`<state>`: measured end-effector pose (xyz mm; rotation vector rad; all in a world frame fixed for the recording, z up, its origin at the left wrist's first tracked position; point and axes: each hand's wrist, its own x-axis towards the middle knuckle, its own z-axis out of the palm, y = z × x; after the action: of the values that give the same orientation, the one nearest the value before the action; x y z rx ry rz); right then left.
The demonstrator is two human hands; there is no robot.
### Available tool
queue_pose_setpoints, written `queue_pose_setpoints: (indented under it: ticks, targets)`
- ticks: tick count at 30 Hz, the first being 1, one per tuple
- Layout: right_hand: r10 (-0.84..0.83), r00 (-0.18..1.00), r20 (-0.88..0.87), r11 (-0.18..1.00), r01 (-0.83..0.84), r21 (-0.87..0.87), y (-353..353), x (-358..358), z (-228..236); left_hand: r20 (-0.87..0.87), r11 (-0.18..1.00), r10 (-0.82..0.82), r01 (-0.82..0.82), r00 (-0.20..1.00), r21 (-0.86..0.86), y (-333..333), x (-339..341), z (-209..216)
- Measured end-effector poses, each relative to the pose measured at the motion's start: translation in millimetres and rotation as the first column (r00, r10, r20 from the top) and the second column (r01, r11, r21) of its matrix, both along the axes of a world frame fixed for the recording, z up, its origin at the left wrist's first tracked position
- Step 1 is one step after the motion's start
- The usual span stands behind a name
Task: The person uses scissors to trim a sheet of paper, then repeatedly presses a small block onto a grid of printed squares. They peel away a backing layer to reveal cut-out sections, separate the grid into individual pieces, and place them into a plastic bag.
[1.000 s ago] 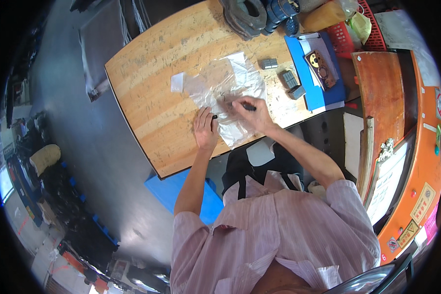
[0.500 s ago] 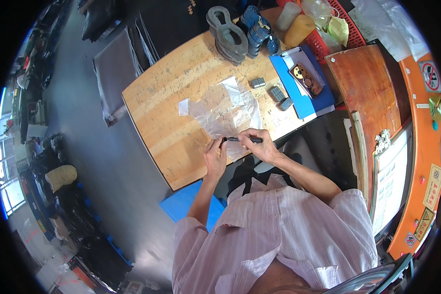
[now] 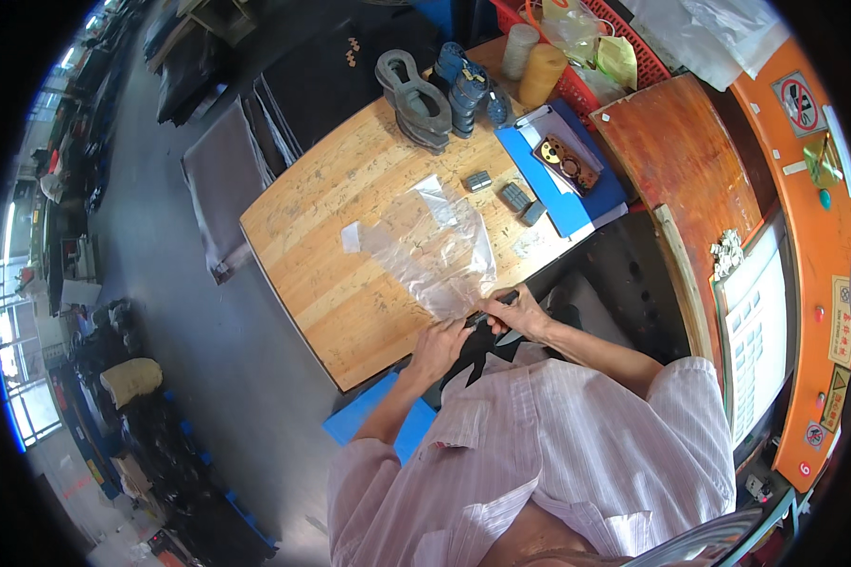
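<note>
At the near edge of the wooden table point(image 3: 321, 255), my right hand point(image 3: 525, 317) is closed around a slim black-handled tool point(image 3: 508, 297); its exact kind cannot be made out. My left hand point(image 3: 435, 350) lies close to its left, fingers bent together at the table edge. Whatever those fingers pinch is too small or hidden to name. Between the hands and the table's middle spreads a crumpled clear plastic sheet point(image 3: 435, 250), its near end reaching the fingers.
Small dark blocks point(image 3: 515, 197) sit right of the plastic, beside a blue clipboard point(image 3: 563, 213) bearing a patterned brown object point(image 3: 565, 163). Grey sole-shaped pieces point(image 3: 414, 99), dark blue bundles point(image 3: 467, 99), thread spools point(image 3: 542, 76) and a red basket point(image 3: 633, 42) line the far side.
Both hands have come down toward my body, to the table's near edge. The tool, earlier held level over the plastic, is now tilted. The view has shifted slightly.
</note>
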<state>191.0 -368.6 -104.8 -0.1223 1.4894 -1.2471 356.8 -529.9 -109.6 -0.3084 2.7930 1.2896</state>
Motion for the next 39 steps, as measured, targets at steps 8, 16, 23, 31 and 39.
queue_pose_setpoints:
  ticks: [8,16,23,31,39]
  targets:
    - [-0.271,0.944,0.189,0.943,0.220,0.251,27.2,16.4,-35.2,0.084,0.985,-0.083,0.094,0.993,-0.144,33.2,1.0,-22.0]
    - [-0.078,0.988,-0.130,0.993,0.088,0.074,37.6,14.4,11.8,0.112,0.993,0.069,-0.079,0.991,0.086,23.7,-17.8,-9.6]
    - [0.177,-0.032,-0.984,0.789,-0.592,0.161,22.0,17.0,24.3,0.151,0.960,-0.056,0.012,0.987,0.280,16.6,-2.8,4.4]
    - [0.115,0.510,-0.853,0.871,-0.464,-0.160,-0.7,1.3,100.8,0.156,0.732,0.251,-0.293,0.955,0.616,-2.7,28.9,-12.0]
    - [0.047,0.703,-0.709,0.205,-0.702,-0.682,-18.5,55.2,225.0,0.342,0.604,0.155,-0.363,0.927,0.709,2.1,49.4,-37.2]
